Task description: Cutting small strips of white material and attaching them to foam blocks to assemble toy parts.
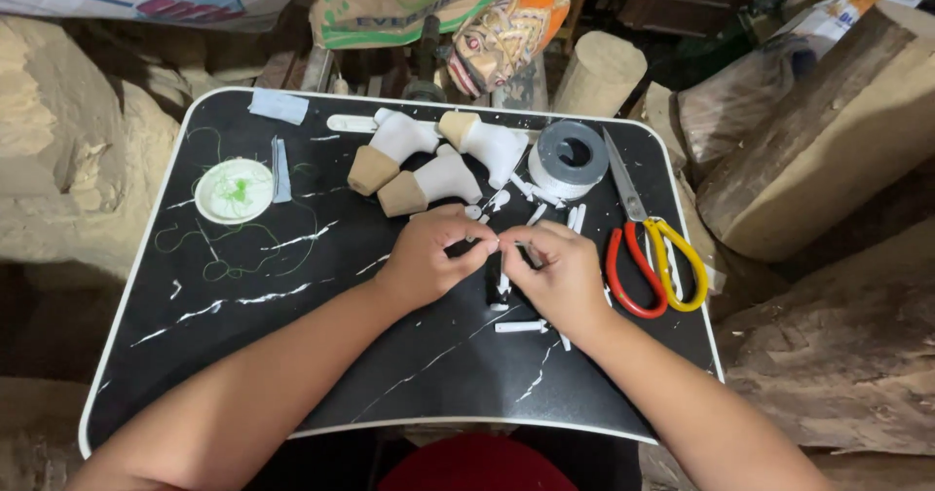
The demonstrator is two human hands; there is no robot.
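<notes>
Left hand [433, 257] first: we have its fingertips pinched narrow on a small white piece [490, 245], held just above the middle of the black worktop [292, 355]. Right hand [557, 275] meets it, thumb and forefinger closed on the same piece's other end. We seem to be mid-step, working that little part between both hands, so what comes next likely wants a steady, fine grip. Further right, the grey tape roll [569, 158] and red-and-yellow scissors [654, 257] lie idle.
</notes>
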